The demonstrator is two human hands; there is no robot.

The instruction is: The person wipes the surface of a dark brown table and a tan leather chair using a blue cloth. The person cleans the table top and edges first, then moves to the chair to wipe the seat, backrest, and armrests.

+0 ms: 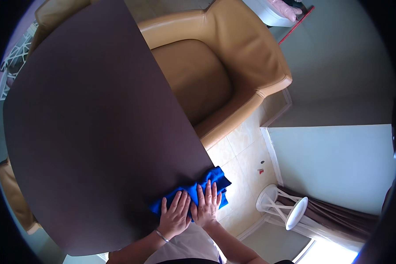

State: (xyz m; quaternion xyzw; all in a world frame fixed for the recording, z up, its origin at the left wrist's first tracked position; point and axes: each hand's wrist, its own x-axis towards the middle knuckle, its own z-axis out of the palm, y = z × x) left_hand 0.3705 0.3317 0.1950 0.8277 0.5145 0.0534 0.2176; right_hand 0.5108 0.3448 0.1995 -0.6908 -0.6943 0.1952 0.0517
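A blue cloth (191, 193) lies bunched at the near right corner of a dark brown tabletop (102, 125), and part of it hangs past the edge. My left hand (174, 214) rests palm down on the cloth's left part, fingers spread a little, with a thin bracelet at the wrist. Beside it, my right hand (206, 206) presses flat on the cloth's right part, close to the table edge. The two hands nearly meet at the thumbs. Neither hand's fingers are closed around the cloth.
A tan leather armchair (198, 76) stands against the table's right side. More tan chairs show at the far left (15, 198) and top left (57, 13). A white stand (279, 206) is near the brown curtain (336, 213). Small items lie on the tiled floor (239, 165).
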